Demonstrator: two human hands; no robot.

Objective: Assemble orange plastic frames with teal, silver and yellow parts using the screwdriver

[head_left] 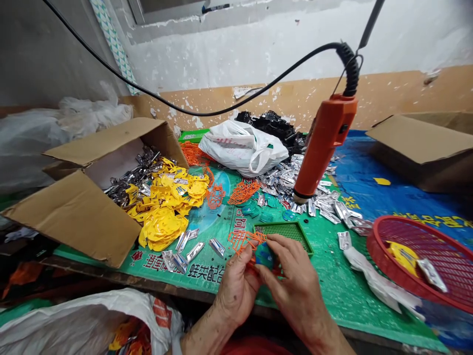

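Note:
At the table's near edge my left hand (238, 283) is closed on an orange plastic lattice part (238, 239). My right hand (295, 283) pinches a blue-green plastic piece (264, 255) against it, thumb and fingers around its edge. The fingers hide much of both parts. Just behind the hands lies a shallow green mesh tray (290, 229) with tiny pieces at its left corner. More orange lattice parts (244, 192) and teal pieces (251, 208) are scattered beyond. An orange electric screwdriver (323, 143) hangs upright above the table, right of centre.
A tipped cardboard box (107, 143) spills yellow parts (166, 217) on the left. Silver packets (281, 177) lie around a white plastic bag (244, 145). At right are a red basket (377, 261) and another cardboard box (421, 138). A white sack (92, 315) stands below left.

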